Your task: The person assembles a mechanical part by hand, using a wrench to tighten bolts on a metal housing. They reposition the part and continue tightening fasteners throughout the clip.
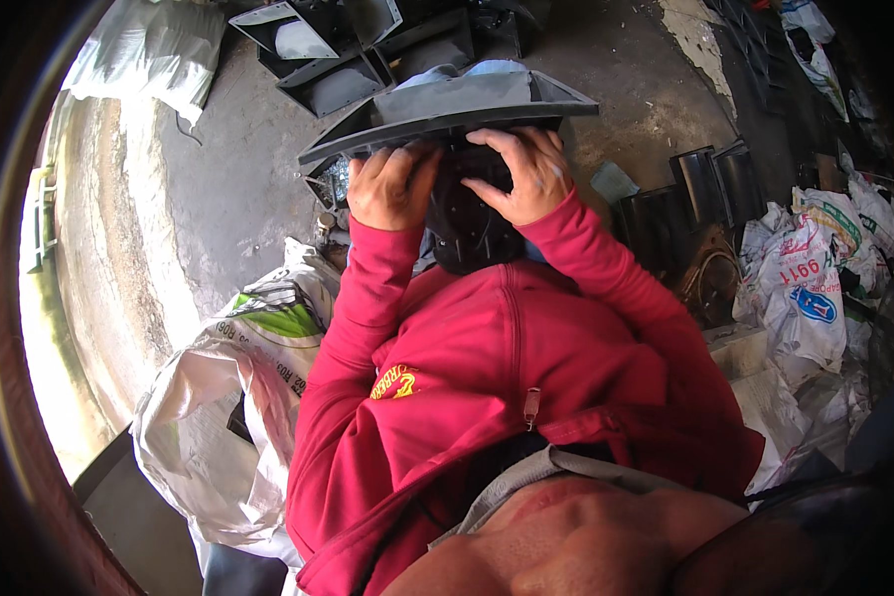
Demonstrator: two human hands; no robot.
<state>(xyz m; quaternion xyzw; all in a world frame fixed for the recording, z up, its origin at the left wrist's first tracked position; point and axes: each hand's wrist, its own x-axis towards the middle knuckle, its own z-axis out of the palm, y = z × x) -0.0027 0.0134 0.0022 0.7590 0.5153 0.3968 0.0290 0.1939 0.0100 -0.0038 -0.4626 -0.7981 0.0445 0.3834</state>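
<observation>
In front of my chest is a dark, shallow frame-like housing (467, 97) with sloping sides and a lighter grey inner face. Its long near edge faces me and the piece is tilted. My left hand (387, 189) grips that edge left of the middle with curled fingers. Right of the middle, my right hand (528, 179) has its fingers at the underside of the same edge, thumb apart below. Beneath the housing, between my wrists, a black moulded piece (472, 223) rests against my lap; its upper part is hidden. The fingertips of both hands are partly hidden.
Several similar dark housings (338, 84) lie on the grey floor (228, 199) ahead. An open white woven sack (204, 427) stands at my left. To my right are dark panels (700, 189) and a heap of white printed sacks (800, 268). A pale plastic bundle (154, 55) lies far left.
</observation>
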